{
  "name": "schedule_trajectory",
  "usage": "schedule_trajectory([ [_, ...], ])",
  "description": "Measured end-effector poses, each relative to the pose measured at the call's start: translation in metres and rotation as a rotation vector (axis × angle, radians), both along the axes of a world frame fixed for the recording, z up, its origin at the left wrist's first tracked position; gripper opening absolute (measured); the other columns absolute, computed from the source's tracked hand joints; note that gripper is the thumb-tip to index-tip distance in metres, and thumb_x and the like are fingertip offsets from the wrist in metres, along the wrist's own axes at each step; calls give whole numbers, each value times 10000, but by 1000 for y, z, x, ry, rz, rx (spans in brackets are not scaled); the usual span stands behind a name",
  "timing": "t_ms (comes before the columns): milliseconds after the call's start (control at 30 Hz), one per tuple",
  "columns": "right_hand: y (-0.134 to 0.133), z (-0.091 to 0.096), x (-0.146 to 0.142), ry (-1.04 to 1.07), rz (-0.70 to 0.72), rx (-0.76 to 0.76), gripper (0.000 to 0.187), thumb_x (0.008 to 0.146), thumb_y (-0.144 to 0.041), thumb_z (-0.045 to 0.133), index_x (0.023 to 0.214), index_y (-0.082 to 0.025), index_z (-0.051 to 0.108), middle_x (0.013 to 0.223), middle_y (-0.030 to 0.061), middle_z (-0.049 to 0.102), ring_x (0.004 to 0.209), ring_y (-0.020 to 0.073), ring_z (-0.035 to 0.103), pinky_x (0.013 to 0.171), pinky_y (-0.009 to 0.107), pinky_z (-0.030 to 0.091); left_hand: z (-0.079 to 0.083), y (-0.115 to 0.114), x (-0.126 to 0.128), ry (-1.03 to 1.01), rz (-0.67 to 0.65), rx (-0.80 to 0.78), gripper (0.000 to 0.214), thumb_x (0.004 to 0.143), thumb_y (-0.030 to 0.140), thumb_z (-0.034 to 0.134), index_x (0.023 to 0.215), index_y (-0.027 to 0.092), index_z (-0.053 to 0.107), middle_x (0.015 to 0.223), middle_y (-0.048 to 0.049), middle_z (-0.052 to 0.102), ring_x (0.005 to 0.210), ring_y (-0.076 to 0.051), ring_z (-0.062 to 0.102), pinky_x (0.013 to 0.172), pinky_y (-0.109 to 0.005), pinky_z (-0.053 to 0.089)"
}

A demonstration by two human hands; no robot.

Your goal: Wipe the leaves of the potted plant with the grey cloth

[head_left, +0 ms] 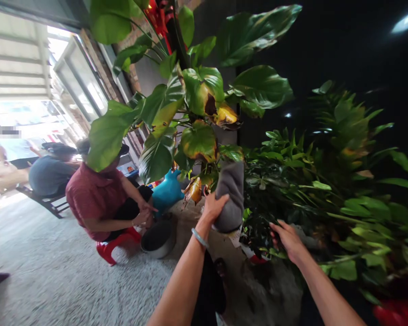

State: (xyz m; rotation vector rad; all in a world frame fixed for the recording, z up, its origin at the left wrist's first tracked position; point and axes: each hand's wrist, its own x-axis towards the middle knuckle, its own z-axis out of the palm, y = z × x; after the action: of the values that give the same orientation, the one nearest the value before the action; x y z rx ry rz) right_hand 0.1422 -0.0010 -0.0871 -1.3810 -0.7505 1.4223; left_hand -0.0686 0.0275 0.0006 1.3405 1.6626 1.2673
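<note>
My left hand [215, 206], with a pale bangle at the wrist, is closed on a grey cloth [230, 194] that hangs in folds. Behind it rises a tall potted plant [204, 136] whose broad green leaves are partly yellow and brown. To the right, my right hand [287, 237] reaches into low dark foliage [258, 222], its fingers curled together at the dark leaves. What lies between those fingers is too dark to make out. A bit of a red pot [258, 259] shows below the foliage.
At left, a person in a red shirt [95, 194] sits on a red stool [117, 244], hands together above a grey bucket [158, 237]. A blue animal-shaped object [166, 192] stands behind the bucket. Dense leafy plants [326, 190] fill the right side. Other people sit farther back.
</note>
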Motion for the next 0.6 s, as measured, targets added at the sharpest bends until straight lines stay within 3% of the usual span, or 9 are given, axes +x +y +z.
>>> schedule_trajectory([
  [100,-1,0,1,-29,-18,-8,179,646,-241,666,639,-222,489,413,-71,485,329,102,446,328,196,296,-37,-22,-3,-26,-181,-233,178,621,313,731,690,152,701,695,-54,720,779,-250,666,719,-327,502],
  [167,-2,0,2,-39,-16,-12,168,655,-226,654,625,-218,489,408,-68,484,327,100,443,330,195,303,-45,-35,-7,-131,-287,-290,265,592,368,750,723,142,711,662,-36,709,707,-227,658,669,-309,500],
  [267,-2,0,3,-20,4,-13,172,662,-222,646,619,-220,480,401,-72,468,318,96,430,331,195,311,-22,-35,-13,-239,-262,-141,403,559,446,769,806,130,723,712,-44,722,709,-217,656,666,-301,504],
  [367,0,0,1,-11,4,-13,166,670,-222,648,647,-224,483,414,-75,474,323,97,436,335,191,318,15,-13,-13,-308,-76,118,467,585,458,765,906,122,720,832,-81,744,795,-234,671,718,-317,520],
  [433,0,1,0,-5,-4,-10,174,667,-223,669,675,-225,495,430,-72,493,336,97,450,343,187,326,25,1,-9,-307,24,195,433,632,417,742,947,121,717,878,-92,749,835,-237,674,738,-320,524],
  [500,1,1,-1,-3,-15,-10,188,656,-220,693,695,-223,509,441,-64,513,346,101,462,344,187,324,16,8,-2,-189,37,134,307,658,343,716,879,130,725,832,-82,749,834,-235,672,744,-317,518],
  [600,0,1,0,-9,-22,-11,160,651,-200,686,708,-214,536,433,-56,527,349,116,476,327,193,302,-20,-4,2,141,-127,-104,96,625,250,711,653,159,701,666,-45,711,783,-243,661,741,-324,501],
])
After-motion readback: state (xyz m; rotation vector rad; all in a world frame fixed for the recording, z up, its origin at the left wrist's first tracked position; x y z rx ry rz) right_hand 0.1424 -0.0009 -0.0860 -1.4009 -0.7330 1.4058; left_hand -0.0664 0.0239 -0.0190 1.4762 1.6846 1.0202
